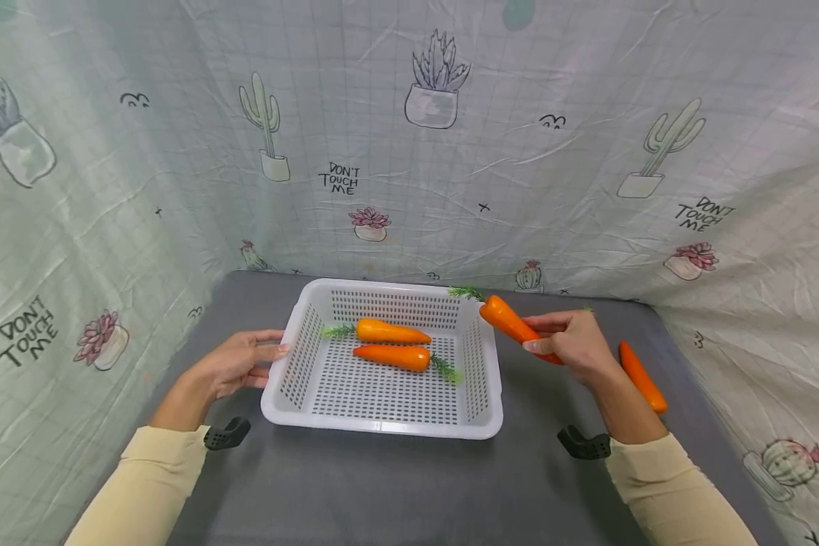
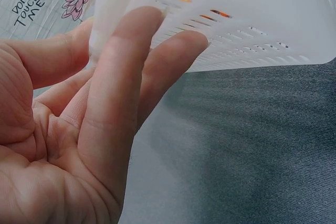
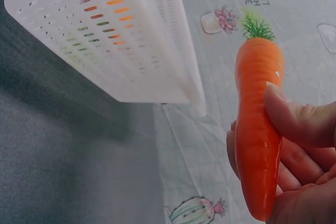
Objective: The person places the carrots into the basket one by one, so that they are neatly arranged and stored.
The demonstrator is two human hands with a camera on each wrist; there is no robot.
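Note:
A white perforated plastic basket stands on the grey table. Inside it lie two orange carrots with green tops, the upper carrot pointing right and the lower carrot pointing left. My left hand holds the basket's left rim, with fingers against the outer wall in the left wrist view. Just right of the basket, my right hand grips a third carrot by its tapered half. Its leafy top tilts up over the basket's right rim.
Another carrot lies on the table to the right of my right forearm. A small green bit shows just behind the right hand. A printed cactus curtain hangs around the table's back and sides.

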